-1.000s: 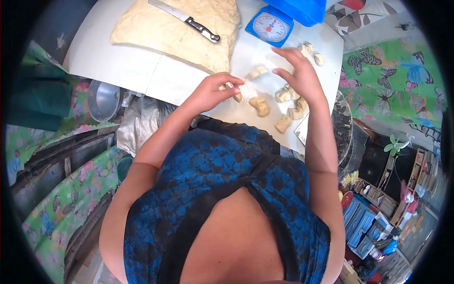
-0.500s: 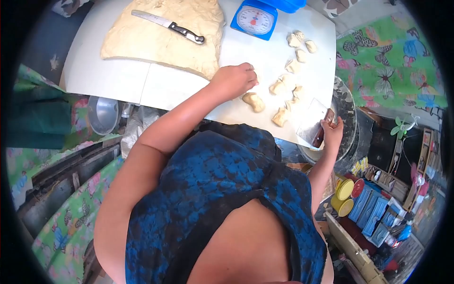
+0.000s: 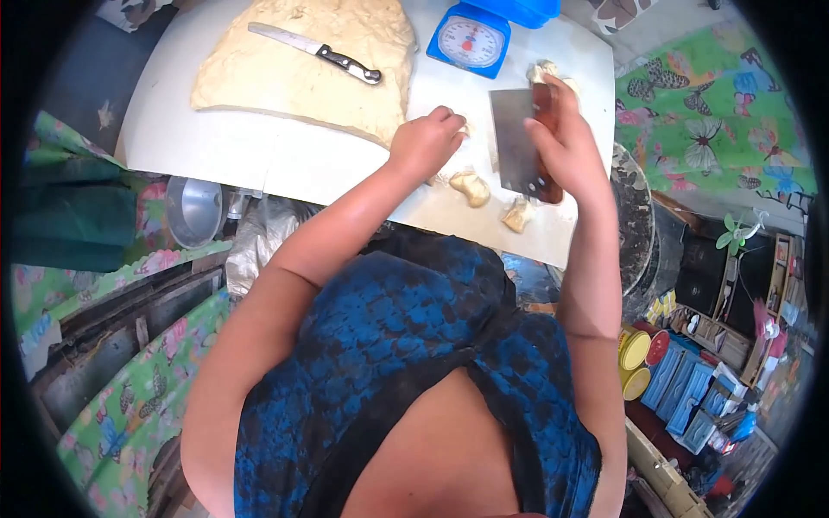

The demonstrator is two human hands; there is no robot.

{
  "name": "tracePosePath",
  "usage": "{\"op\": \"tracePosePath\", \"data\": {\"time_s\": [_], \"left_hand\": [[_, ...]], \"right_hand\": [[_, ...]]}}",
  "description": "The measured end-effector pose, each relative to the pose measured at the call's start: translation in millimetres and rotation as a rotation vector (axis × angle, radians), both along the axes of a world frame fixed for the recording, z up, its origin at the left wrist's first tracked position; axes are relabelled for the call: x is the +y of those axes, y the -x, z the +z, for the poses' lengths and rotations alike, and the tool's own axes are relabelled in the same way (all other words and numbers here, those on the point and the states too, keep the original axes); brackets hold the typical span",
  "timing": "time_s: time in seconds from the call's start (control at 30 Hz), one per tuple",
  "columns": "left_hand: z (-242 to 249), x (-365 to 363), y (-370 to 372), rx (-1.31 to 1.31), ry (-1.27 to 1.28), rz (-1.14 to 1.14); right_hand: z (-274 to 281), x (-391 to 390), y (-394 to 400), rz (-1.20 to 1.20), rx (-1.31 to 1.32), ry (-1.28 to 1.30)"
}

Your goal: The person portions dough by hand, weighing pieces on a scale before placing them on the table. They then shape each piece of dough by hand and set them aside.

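My right hand (image 3: 572,147) grips the wooden handle of a dough scraper (image 3: 513,136), its broad metal blade held over the right part of the white table (image 3: 345,177). Left of the blade, my left hand (image 3: 425,142) is closed, with a small pale bit of dough (image 3: 464,129) showing at the fingertips. One dough piece (image 3: 471,187) lies just below that hand, and another dough piece (image 3: 518,215) rests nearer the front edge. A further dough lump (image 3: 543,71) shows beyond my right fingers; the scraper and hand hide the other pieces.
A large dough slab (image 3: 294,82) covers the back left of the table, with a black-handled knife (image 3: 321,53) lying on it. Behind my hands stands a blue kitchen scale (image 3: 470,43). A metal bowl (image 3: 194,211) sits below the left edge, a large round container (image 3: 635,220) beyond the right.
My right hand has swung the scraper from the table's front right corner up and left, over the row of dough pieces. My left hand has shifted slightly away from me.
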State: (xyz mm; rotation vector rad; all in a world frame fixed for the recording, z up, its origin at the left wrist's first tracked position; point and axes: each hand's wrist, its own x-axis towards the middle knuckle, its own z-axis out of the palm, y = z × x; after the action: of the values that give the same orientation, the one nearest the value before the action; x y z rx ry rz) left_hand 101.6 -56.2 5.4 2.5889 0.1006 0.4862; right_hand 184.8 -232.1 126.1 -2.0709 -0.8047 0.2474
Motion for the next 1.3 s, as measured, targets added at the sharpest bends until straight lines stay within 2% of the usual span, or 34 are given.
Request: {"op": "tracePosePath", "data": {"time_s": [0.1,0.17,0.37,0.53,0.9,1.0,1.23,1.3], "left_hand": [[1.8,-0.7,2.3,0.006,-0.001,-0.012],[1.2,0.0,2.4,-0.005,-0.002,-0.014],[-1.9,-0.7,2.8,0.033,-0.045,-0.02],[0.2,-0.2,3.2,0.082,-0.047,-0.023],[4.1,-1.1,4.1,0.044,-0.045,-0.049],[-0.9,-0.9,4.3,-0.055,-0.032,-0.066],[-0.9,-3.1,10.4,-0.049,-0.04,-0.075],[4.1,-2.6,10.9,0.041,0.073,-0.058]], "right_hand": [[-8.4,33.7,-15.2,0.075,-0.041,0.157],[-9.2,46.3,-17.7,0.084,-0.051,0.362],[-11.4,60.7,-17.8,0.109,-0.043,0.482],[-13.2,60.1,-16.0,0.116,-0.086,0.462],[-15.7,70.4,-12.0,0.113,-0.039,0.522],[-20.4,78.6,-12.8,0.104,-0.048,0.521],[-31.3,107.8,-33.5,0.139,-0.118,0.485],[-26.5,98.1,-35.9,0.134,-0.102,0.506]]}}
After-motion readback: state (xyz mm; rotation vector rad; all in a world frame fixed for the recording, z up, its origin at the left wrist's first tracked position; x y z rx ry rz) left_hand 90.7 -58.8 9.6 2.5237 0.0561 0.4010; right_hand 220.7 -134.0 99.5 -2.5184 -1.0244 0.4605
